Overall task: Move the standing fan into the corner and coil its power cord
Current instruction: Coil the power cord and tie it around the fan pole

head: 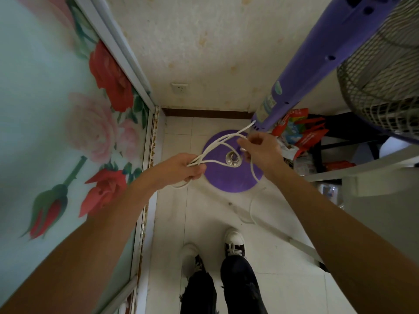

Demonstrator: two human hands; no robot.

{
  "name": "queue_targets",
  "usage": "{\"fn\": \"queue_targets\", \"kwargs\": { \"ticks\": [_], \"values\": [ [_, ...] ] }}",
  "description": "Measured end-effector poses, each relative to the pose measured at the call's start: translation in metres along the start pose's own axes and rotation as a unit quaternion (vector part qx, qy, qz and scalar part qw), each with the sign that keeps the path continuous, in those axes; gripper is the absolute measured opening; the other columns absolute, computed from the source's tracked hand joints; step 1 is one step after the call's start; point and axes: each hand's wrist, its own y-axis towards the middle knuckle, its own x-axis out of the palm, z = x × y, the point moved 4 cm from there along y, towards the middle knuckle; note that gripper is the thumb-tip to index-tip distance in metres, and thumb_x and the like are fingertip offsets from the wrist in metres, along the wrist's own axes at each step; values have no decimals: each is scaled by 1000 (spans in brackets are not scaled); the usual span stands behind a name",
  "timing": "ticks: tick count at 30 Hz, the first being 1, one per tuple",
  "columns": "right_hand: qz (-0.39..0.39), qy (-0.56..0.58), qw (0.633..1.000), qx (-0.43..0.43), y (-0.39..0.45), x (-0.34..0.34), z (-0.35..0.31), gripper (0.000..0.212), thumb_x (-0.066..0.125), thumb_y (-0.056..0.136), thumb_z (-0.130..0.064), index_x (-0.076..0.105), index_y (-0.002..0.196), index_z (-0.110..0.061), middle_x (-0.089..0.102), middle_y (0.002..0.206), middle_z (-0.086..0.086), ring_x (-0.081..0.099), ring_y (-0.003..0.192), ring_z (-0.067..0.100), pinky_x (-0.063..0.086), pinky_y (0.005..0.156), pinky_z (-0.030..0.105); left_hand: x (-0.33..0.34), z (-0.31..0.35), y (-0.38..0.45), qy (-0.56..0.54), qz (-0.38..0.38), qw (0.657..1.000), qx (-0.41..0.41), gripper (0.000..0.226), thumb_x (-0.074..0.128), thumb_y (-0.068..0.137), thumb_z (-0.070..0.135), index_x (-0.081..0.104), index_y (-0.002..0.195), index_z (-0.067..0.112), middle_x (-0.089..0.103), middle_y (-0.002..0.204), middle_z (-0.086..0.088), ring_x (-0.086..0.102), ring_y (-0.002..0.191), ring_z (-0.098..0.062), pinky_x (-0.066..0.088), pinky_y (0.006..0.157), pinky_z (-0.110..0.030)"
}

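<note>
Two bare hands coiled a thin white power cord point(217, 141) above a fan's round purple base point(231, 175).

Nearest, the left hand point(188, 168) was closed around gathered loops; beyond and to its right, the right hand point(260, 148) pinched the next strand, slack trailing floorward. Farther, the purple fan column point(317, 64) stood in the corner.

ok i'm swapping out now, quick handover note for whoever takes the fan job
Left hand: shut on several gathered loops of the cord.
Right hand: pinching the next stretch of cord, feeding a loop.
Fan: base on the floor in the corner, by the socket wall.
Done: fan placed, coil begun.
Left: slack cord trails on the floor by the feet; gather it.
</note>
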Motion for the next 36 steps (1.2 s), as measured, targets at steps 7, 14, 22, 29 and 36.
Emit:
{"fn": "queue_targets", "kwargs": {
  "ticks": [7, 14, 22, 29, 36],
  "values": [
    [-1, -177, 980, -87, -10, -8, 43, 29, 57, 98, -27, 56, 69, -25, 64, 64, -5, 59, 53, -4, 39, 50, 9, -4, 12, -5, -227, -114, 966, -41, 25, 54, 93, 36, 63, 82, 16, 58, 66, -3, 59, 57, -17, 57, 60, -33],
    [-105, -328, 939, -26, -13, -2, 91, 16, 57, 98, -24, 67, 94, -12, 66, 98, 3, 61, 98, 24, 47, 88, 36, -5, 19, -3, -347, -85, 934, -6, 26, 47, 96, 29, 57, 79, 13, 50, 58, 0, 51, 49, -14, 54, 55, -30],
    [-181, -112, 976, -44, -43, 21, 80, 17, 50, 102, -11, 65, 104, -4, 68, 75, 8, 67, 70, 26, 52, 59, 24, -7, 0, 8, -334, 11, 942, -23, 23, 49, 95, 29, 64, 89, 13, 65, 127, -20, 61, 121, -31, 43, 105, -47],
    [-268, -156, 941, -136, -63, 44, 59, 18, 42, 106, -23, 52, 92, -25, 67, 65, 5, 67, 54, 21, 53, 48, 24, 12, -7, 7, -363, -49, 929, -57, 25, 46, 97, 33, 58, 83, 15, 60, 131, -25, 59, 122, -37, 43, 105, -49],
    [-288, -196, 921, -172, -69, 57, 53, 20, 52, 100, -34, 62, 94, -19, 67, 63, -10, 65, 59, 4, 55, 65, 27, 16, -1, 6, -404, -51, 914, -4, 29, 49, 98, 36, 61, 83, 15, 61, 123, -27, 61, 116, -40, 46, 100, -55]
  ]
}}
